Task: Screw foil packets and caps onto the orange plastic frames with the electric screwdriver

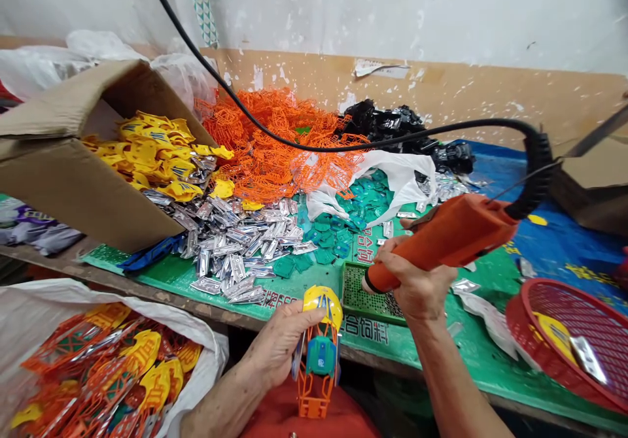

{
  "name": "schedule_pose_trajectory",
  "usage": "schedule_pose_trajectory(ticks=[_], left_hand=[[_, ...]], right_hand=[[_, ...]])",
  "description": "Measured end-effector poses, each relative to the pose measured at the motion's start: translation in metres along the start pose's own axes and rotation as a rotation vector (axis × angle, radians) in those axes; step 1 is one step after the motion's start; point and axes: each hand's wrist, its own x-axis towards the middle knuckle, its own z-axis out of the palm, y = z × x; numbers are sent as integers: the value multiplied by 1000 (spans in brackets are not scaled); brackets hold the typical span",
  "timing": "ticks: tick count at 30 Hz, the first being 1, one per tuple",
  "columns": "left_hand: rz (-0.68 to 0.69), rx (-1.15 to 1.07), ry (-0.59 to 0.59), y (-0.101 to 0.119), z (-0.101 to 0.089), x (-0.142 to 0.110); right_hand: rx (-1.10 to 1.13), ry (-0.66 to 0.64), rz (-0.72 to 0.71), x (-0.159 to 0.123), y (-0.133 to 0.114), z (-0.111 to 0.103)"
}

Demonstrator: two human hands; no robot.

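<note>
My left hand [284, 336] is closed around a toy car body [321, 353] just in front of the table edge. The body has a yellow hood, a green roof piece and an orange lattice frame pointing toward me. In my right hand [422, 287] is an orange corded electric screwdriver [444, 242], its tip end pointing down and left. That end hangs over a green tray [360, 317] holding many small dark screws. The toy and the screwdriver are apart.
A tilted cardboard box [98, 193] spills yellow parts [157, 150]. Silver plates [245, 242], orange frames [275, 137], green pieces [333, 235] and black parts [387, 124] lie in heaps. A sack [216, 353] of assembled bodies stands left, a red basket [520, 320] right. The black cord [304, 147] arches overhead.
</note>
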Motion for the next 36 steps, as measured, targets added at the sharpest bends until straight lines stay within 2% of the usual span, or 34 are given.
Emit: schedule_pose_trajectory(ticks=[3,6,9,12,15,20,26,36], left_hand=[[16,-20,14,0,1,-1],[23,-53,19,1,2,-1],[24,-80,16,0,3,1],[23,-84,19,-1,2,4],[30,-75,18,-2,1,4],[40,-78,4,-3,0,3],[41,-88,18,-2,1,5],[75,-78,27,-5,1,2]], right_hand=[[106,5,58,2,-10,1],[216,-3,91,1,-32,3],[304,-87,99,-6,-55,5],[379,-185,119,-17,-68,9],[408,-217,155,-27,-70,14],[392,-196,207,-32,-65,20],[352,-185,207,-32,-62,21],[408,-211,190,-30,-64,17]])
